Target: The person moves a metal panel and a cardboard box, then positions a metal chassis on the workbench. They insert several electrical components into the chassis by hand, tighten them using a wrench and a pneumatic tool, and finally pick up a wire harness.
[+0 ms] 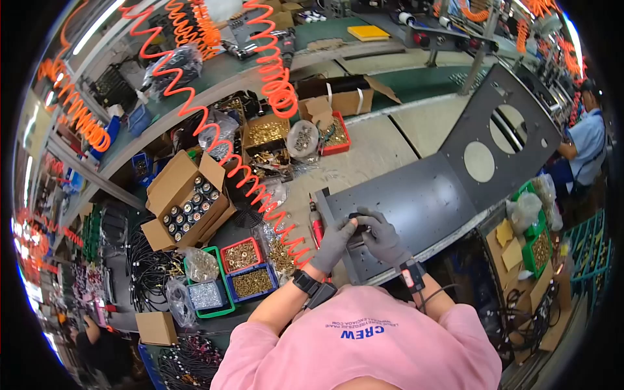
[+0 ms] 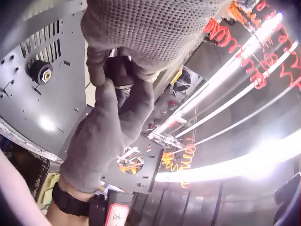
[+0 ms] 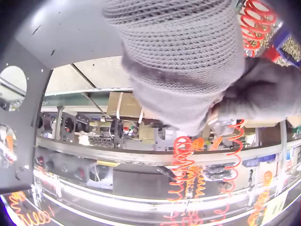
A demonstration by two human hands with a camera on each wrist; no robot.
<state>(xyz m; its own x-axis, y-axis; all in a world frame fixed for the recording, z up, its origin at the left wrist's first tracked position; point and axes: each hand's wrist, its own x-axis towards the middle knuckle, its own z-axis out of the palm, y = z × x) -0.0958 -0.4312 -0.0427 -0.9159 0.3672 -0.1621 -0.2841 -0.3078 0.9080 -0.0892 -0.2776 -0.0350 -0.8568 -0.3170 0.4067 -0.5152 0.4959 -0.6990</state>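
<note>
Both hands wear grey knit gloves and meet over the near left end of a dark grey metal panel [image 1: 416,201]. Between them is a small black part [image 2: 118,70], partly hidden by the gloves. My left hand [image 1: 335,244] grips it from one side, while the thumb and fingers of my right hand [image 1: 383,239] pinch it from the other. In the right wrist view the glove of the right hand [image 3: 181,70] hides the part. A round black piece with a metal hex centre [image 2: 41,73] sits on the panel's face.
A red-handled tool [image 1: 316,224] lies left of the panel. Bins of small fasteners [image 1: 252,283], a carton of black cylinders [image 1: 188,201] and coiled orange-red hoses [image 1: 214,136] occupy the left. The panel's upright end [image 1: 500,130] has large round cutouts. Another person [image 1: 585,140] is at far right.
</note>
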